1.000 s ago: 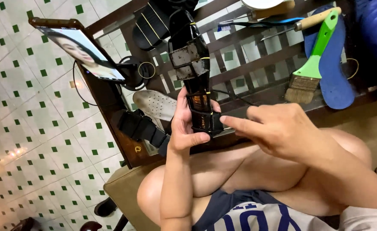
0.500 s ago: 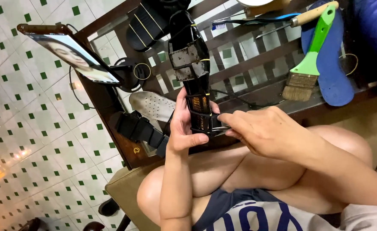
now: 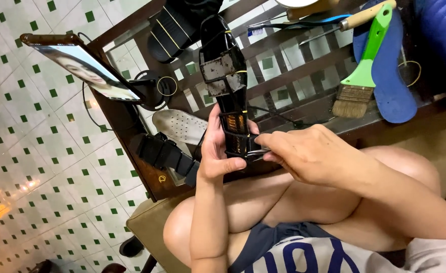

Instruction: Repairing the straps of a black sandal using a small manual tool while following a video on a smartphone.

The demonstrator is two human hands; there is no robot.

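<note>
My left hand grips the lower end of a long black sandal sole with yellow stitching and a worn grey patch, holding it upright over my knees. My right hand pinches a thin metal tool whose tip touches the sole's lower edge, just beside my left thumb. The tool's far end is hidden by my fingers.
A glass-topped wooden table holds a green-handled brush, a blue insole, a white perforated insole, black straps and another black sandal. A phone stands on a holder at the left. Green-dotted white floor tiles lie below.
My right hand has closed in on the sole and now presses the thin tool against its lower edge. The view has shifted slightly; the left hand keeps its grip.
</note>
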